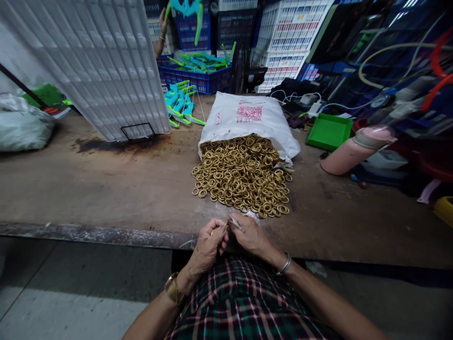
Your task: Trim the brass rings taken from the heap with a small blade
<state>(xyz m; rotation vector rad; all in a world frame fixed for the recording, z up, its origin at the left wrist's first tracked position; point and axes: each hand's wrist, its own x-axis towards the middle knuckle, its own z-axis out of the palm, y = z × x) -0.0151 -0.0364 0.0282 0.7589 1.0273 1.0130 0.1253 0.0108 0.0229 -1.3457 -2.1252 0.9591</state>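
Note:
Just over the table's front edge, my left hand [209, 243] is closed, pinching a small gold-coloured ring [225, 226] between thumb and fingers. My right hand [253, 238] meets it from the other side, wrapped around a slim tool with a pale metal blade [236, 223], which looks like a small knife. The tool's tip is close to the ring; whether they touch I cannot tell. Beyond both hands lies a heap of gold rings [244, 182], spilling from the mouth of a white woven sack [226, 113] with red print.
A translucent ribbed panel [106, 71] stands at the left. To the right are a pink bottle [348, 153] and a green tray [329, 132]. Turquoise-and-green plastic parts [180, 104] lie behind, near a blue crate [208, 82]. Another person's hand [163, 28] shows at the back.

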